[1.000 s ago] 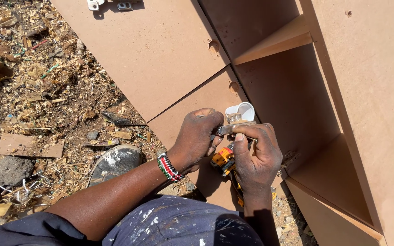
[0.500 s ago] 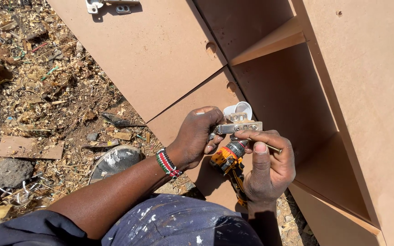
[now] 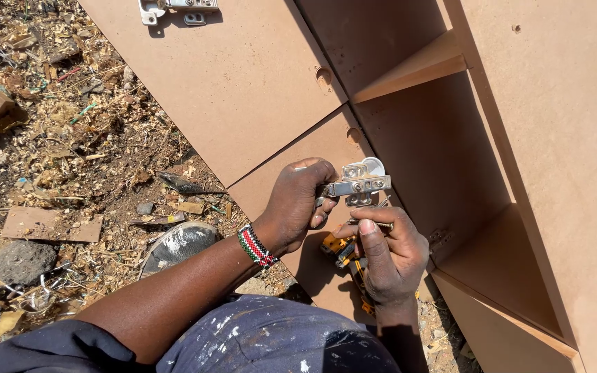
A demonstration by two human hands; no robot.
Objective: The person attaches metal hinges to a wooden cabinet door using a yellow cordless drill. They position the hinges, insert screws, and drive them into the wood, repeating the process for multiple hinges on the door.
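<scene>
My left hand [image 3: 298, 204] pinches a metal cabinet hinge [image 3: 358, 183] and holds it against the edge of a brown board door [image 3: 326, 148], over a round cup hole. My right hand [image 3: 388, 252] is just below the hinge, fingers curled around a small screw or bit near the thumb tip. Under that palm lies a yellow and black screwdriver [image 3: 343, 252], partly hidden. A beaded band [image 3: 256, 246] circles my left wrist.
The brown board cabinet [image 3: 554, 152] lies open with a shelf [image 3: 416, 69] and another door [image 3: 229, 76]. A second hinge [image 3: 174, 8] sits at the top edge. Sawdust, wood scraps and a stone [image 3: 22, 261] cover the ground left. My shoe [image 3: 177, 243] is beside the door.
My right hand has dropped away from the hinge and opened a gap below it. The left hand keeps the hinge on the door edge.
</scene>
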